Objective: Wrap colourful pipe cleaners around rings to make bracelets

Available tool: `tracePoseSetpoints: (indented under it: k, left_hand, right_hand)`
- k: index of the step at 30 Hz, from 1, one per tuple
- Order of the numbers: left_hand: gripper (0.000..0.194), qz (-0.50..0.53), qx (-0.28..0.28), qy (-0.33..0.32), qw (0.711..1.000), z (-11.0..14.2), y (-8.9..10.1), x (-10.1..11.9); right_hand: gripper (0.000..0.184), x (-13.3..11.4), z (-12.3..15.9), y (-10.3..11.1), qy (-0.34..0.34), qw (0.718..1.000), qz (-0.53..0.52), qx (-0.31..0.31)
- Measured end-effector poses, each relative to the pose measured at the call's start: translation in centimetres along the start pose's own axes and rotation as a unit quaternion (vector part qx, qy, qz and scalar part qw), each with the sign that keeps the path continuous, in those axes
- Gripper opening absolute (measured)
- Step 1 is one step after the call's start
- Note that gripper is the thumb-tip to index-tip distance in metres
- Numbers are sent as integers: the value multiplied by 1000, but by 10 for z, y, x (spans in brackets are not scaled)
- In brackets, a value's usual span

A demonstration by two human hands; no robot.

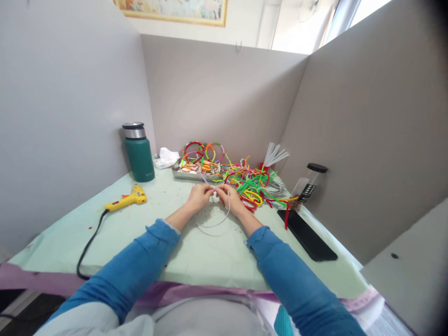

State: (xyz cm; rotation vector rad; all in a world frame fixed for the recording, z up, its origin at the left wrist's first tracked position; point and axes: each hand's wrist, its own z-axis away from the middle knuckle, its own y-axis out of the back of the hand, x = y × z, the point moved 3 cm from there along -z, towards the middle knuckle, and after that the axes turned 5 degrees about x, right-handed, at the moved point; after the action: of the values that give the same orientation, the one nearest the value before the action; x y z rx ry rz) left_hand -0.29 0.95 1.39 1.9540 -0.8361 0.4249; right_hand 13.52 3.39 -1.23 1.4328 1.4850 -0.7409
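Note:
My left hand (pixel 200 196) and my right hand (pixel 229 196) meet over the middle of the table, both pinched closed with fingertips almost touching. A lilac pipe cleaner (pixel 203 178) sticks up from between them toward the tray. From the right hand a thin whitish wire (pixel 228 211) curves down and back left above the tabletop. How wire and pipe cleaner join is hidden by the fingers. Just beyond the right hand lies a tangled heap of coloured pipe cleaners (pixel 257 181).
A metal tray (pixel 198 176) of flat pieces stands behind the hands, with colourful rings (pixel 214 151) on it. On the left are a yellow glue gun (pixel 128 199) with its cord and a green bottle (pixel 140 156). A black phone (pixel 308 235) and a clear jar (pixel 311 183) are right.

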Motion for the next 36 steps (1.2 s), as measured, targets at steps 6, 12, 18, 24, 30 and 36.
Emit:
tracePoseSetpoints:
  k: [6, 12, 18, 24, 30, 36]
  left_hand:
    - [30, 62, 28, 35, 997, -3, 0, -5]
    - [32, 215, 16, 60, 975, -6, -6, -9]
    - [34, 297, -12, 65, 953, -3, -5, 0]
    - [36, 297, -33, 58, 953, -1, -3, 7]
    - [37, 291, -64, 52, 953, 2, -3, 14]
    - [35, 336, -69, 69, 937, 5, -2, 17]
  right_hand:
    - [32, 3, -1, -1, -37, 999, -38, -1]
    - [41, 2, -2, -1, -69, 996, -48, -2]
    - [43, -1, 0, -2, -71, 995, -66, -4]
    - [40, 0, 0, -2, -81, 990, -119, 0]
    - [36, -1, 0, 3, -89, 979, -181, 31]
    - [32, -1, 0, 3, -77, 978, -195, 23]
